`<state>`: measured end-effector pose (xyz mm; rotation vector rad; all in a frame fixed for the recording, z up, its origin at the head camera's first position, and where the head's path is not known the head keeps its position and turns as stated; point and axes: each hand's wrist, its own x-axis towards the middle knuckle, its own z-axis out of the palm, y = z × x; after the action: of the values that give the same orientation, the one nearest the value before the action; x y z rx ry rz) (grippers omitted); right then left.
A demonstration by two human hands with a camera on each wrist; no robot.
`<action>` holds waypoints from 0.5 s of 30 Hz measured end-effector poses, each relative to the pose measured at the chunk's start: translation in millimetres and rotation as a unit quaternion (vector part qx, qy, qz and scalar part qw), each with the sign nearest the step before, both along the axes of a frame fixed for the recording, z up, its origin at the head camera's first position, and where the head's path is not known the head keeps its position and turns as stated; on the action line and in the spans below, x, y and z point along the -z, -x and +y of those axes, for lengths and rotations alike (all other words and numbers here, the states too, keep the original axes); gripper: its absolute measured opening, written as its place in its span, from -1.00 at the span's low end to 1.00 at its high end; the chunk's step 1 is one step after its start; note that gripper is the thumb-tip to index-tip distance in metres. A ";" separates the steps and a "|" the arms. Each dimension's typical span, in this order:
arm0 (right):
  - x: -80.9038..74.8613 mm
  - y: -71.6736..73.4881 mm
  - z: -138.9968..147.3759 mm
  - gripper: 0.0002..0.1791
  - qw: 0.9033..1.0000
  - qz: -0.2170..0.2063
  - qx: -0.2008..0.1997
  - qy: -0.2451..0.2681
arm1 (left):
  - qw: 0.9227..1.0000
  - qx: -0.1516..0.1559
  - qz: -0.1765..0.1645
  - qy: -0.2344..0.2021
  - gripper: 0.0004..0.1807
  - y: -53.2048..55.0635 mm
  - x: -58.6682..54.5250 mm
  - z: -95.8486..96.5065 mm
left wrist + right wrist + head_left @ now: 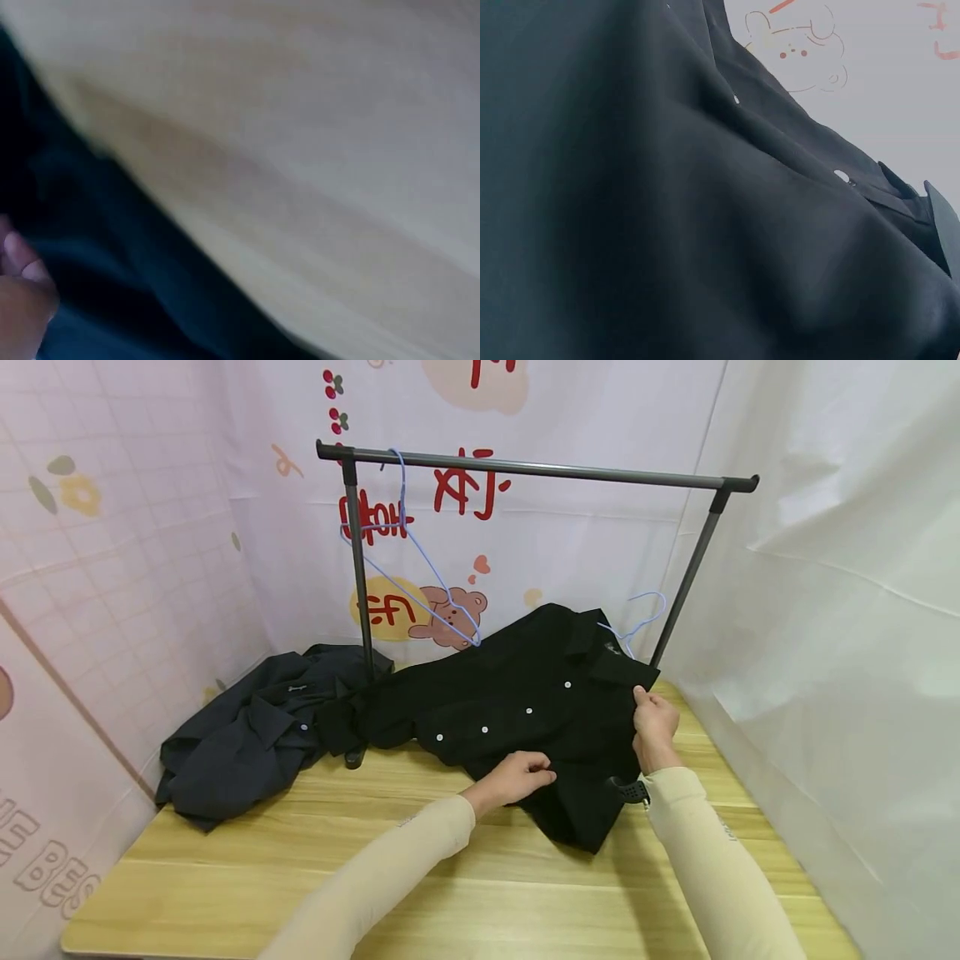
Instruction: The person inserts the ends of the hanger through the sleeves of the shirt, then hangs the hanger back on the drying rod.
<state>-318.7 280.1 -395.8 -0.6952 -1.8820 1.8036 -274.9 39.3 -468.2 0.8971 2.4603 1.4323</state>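
Observation:
A black button-up shirt (517,693) with white buttons lies spread in front of the rack, its collar toward the upper right. My right hand (657,727) pinches the shirt's right edge just below the collar. In the right wrist view, dark shirt cloth (765,210) fills most of the picture. My left hand (517,777) is over the lower front of the shirt, fingers loosely bent with nothing visible between them. At the collar, a blue hanger (637,625) shows its hook; the rest is hidden behind the cloth.
A dark metal rack (540,468) stands on the wooden table (420,893). Another blue hanger (431,564) hangs from its bar at the left. A second dark shirt (240,743) lies crumpled on the left, touching the black one's sleeve. White printed curtains surround the table.

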 end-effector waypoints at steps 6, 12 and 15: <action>0.7 2.3 0.0 -0.68 1.000 0.006 0.010 0.013 | 0.982 -0.039 -0.113 -0.147 -0.74 17.9 -27.5 -25.5; 1.5 3.7 -2.6 -0.69 0.999 0.021 0.022 0.026 | 0.991 -0.003 -0.115 -0.068 -0.66 31.1 -42.0 -52.0; 1.4 5.6 -4.9 -0.71 0.999 0.026 0.027 0.024 | 0.993 0.030 -0.107 0.034 -0.65 32.7 -44.9 -66.7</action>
<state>-324.2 275.2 -397.2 -0.7022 -1.7756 1.8199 -307.6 -27.4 -423.2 0.7539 2.2918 1.3397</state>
